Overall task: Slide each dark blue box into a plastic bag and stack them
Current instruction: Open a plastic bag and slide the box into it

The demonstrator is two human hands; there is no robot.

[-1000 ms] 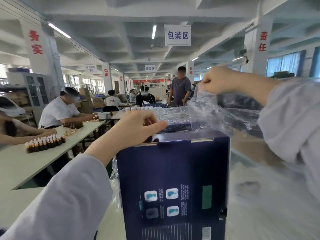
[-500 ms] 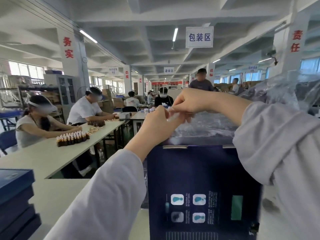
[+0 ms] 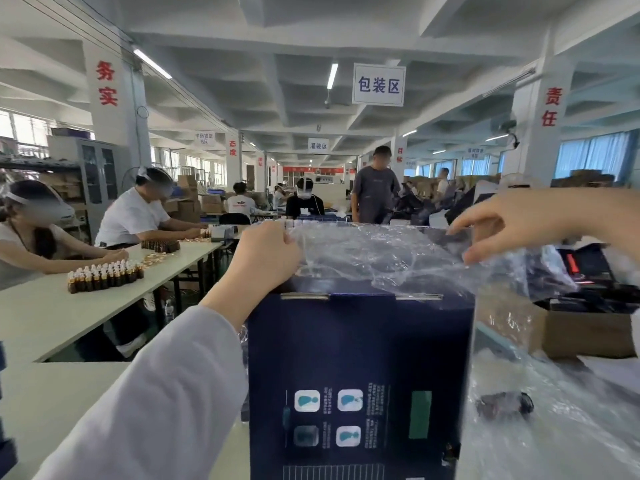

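At the near counter (image 3: 52, 396) a dark blue box (image 3: 360, 368) stands upright on its end, with its printed side toward the person. A clear plastic bag (image 3: 381, 258) lies crumpled over the top of the box and hangs a little past its right edge; it covers only the top, and the sides are bare. The left hand (image 3: 266, 258) is at the top left corner of the box, and its fingers are curled tight on the edge of the bag. The right hand (image 3: 491, 226) is above the top right corner, with its fingers spread and quite straight, and the thumb tip touches the film. More loose plastic (image 3: 561, 438) lies right of the box, and behind it sits a cardboard carton (image 3: 588, 336). On the long counter to the left stand small brown bottles (image 3: 104, 275) in rows.
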